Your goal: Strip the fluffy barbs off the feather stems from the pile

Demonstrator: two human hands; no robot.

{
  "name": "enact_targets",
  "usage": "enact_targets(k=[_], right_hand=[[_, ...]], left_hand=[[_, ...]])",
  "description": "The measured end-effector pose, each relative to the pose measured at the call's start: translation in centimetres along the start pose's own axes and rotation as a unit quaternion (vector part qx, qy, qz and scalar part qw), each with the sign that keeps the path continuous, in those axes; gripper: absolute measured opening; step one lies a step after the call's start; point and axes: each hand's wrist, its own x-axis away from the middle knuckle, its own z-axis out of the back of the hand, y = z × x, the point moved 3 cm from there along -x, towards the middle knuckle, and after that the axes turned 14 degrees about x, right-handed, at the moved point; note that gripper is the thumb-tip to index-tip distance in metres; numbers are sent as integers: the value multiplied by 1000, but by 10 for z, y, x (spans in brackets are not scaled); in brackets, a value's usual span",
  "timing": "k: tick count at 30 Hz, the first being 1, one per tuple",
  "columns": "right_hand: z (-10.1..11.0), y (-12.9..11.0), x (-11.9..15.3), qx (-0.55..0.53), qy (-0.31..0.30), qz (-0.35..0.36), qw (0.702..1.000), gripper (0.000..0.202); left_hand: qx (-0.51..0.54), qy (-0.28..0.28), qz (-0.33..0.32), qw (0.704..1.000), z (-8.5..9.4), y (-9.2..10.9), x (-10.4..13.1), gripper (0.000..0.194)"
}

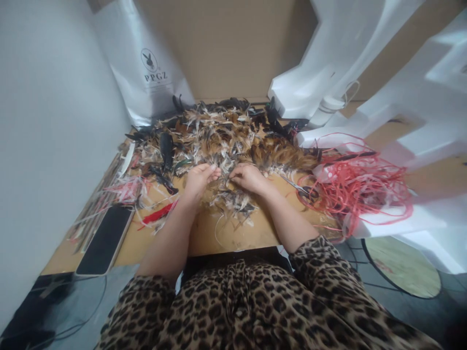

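Note:
A large heap of brown, cream and black feathers covers the back of the wooden table. My left hand is at the heap's front edge, its thumb and fingertips pinched together on what looks like a feather. Just to the right, my right hand also has its fingers closed at the feathers' edge; what they hold is too small to make out. Between my forearms lies a smaller clump of grey and white feathers. Long black feathers lie left of my left hand.
A phone lies at the table's left, near a red strip and pink ties. Scissors lie on the right, beside a tangle of red plastic ribbon. White bags and a white bottle stand behind.

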Motion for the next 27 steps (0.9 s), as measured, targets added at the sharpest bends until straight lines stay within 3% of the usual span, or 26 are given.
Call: enact_targets(k=[3, 6, 8, 11, 13, 15, 17, 19, 23, 27], right_hand=[[-8, -8, -1, 100, -22, 29, 994, 20], [-13, -11, -3, 129, -15, 24, 991, 19], [-13, -10, -5, 77, 16, 8, 997, 18], [-8, -1, -7, -114, 98, -75, 986, 15], [-6, 7, -7, -292, 127, -161, 934, 17], [-7, 13, -6, -460, 117, -225, 851, 22], [-7, 14, -6, -576, 95, -252, 772, 26], [-5, 14, -5, -641, 74, -258, 720, 28], [-3, 13, -5, -692, 58, -264, 670, 25], [-6, 11, -5, -683, 48, -264, 679, 24]], left_hand=[[11, -7, -2, 1000, 0, -1, 0, 22], [12, -8, 1, 1000, 1, -1, 0, 22], [9, -6, 3, 1000, 2, -1, -1, 22], [10, 0, 8, 1000, 3, -1, -1, 22], [14, -7, 18, 1000, 4, -3, -2, 21], [19, -20, 31, 999, 3, -5, -2, 20], [23, -35, 46, 998, 4, -7, -1, 18], [24, -51, 66, 996, 4, -10, -1, 17], [20, -91, 111, 989, 2, -14, 1, 15], [35, -97, 112, 988, -1, -12, 2, 13]])
